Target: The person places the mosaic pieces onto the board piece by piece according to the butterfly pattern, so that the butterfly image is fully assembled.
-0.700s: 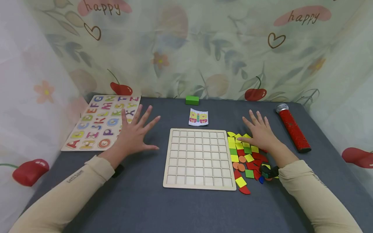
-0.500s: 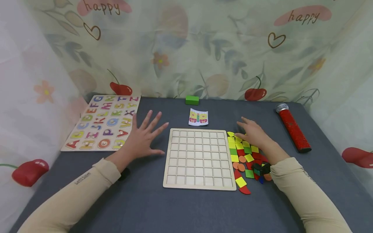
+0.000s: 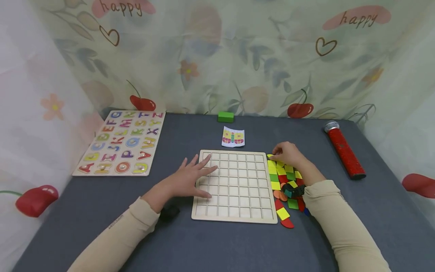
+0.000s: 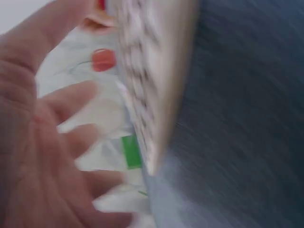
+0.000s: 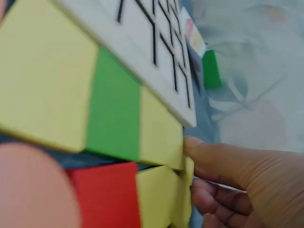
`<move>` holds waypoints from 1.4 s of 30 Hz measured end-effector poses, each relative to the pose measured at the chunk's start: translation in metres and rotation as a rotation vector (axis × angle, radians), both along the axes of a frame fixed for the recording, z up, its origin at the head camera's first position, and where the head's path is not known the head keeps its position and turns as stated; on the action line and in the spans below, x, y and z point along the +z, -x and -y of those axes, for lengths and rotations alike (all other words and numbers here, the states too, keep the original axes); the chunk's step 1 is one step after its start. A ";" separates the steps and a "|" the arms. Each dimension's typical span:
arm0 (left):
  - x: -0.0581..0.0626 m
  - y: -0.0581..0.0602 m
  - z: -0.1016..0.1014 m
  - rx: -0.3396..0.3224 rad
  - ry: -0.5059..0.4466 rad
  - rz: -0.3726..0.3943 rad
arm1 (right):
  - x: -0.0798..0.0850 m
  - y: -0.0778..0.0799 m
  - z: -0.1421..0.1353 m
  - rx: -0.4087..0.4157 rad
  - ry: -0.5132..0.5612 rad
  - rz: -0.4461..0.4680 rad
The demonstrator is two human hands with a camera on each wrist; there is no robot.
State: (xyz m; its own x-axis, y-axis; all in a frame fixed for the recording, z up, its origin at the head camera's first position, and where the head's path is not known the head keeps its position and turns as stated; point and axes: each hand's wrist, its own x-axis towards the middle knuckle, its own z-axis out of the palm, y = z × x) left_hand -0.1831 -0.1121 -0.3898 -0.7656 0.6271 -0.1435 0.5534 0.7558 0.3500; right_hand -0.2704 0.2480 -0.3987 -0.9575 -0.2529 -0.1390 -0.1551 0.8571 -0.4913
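A pale wooden grid board (image 3: 238, 185) lies in the middle of the table. My left hand (image 3: 185, 179) is over its left side with fingers spread, holding nothing; the left wrist view, blurred, shows the same hand (image 4: 52, 156) beside the board's edge (image 4: 164, 95). Along the board's right side lie flat coloured pieces (image 3: 283, 214), yellow, green, red and orange. At the far end of this pile my right hand (image 3: 290, 155) pinches a yellow piece (image 3: 269, 155) between thumb and curled fingers. In the right wrist view the thumb of that hand (image 5: 237, 180) touches yellow at the row's end.
Behind the board lie a small picture card (image 3: 233, 136) with a butterfly pattern and a green block (image 3: 225, 117). An alphabet puzzle board (image 3: 119, 145) is at the back left. A red microphone (image 3: 344, 151) lies on the right. Patterned cloth (image 3: 210, 75) hangs behind.
My left hand has moved right, from beside the alphabet board to over the grid board. My right hand has come down onto the far end of the pieces, its spread fingers now curled.
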 end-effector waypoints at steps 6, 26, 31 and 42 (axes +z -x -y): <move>0.000 -0.004 -0.003 0.021 -0.029 0.219 | 0.004 0.001 -0.005 -0.031 0.007 0.074; -0.015 -0.011 0.010 -0.013 -0.117 0.273 | 0.002 0.002 0.005 -0.093 0.182 0.040; -0.016 -0.011 0.011 -0.014 -0.120 0.268 | 0.007 -0.001 0.020 -0.087 0.253 0.037; -0.016 -0.010 0.011 -0.016 -0.122 0.284 | 0.009 -0.002 0.068 -0.035 0.461 0.170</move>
State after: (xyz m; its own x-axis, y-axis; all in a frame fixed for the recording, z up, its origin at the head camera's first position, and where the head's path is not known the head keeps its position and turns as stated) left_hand -0.1731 -0.1230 -0.4062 -0.6958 0.6643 -0.2731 0.4317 0.6907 0.5801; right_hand -0.2679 0.1797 -0.3895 -0.9399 -0.2933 -0.1748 -0.0153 0.5474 -0.8367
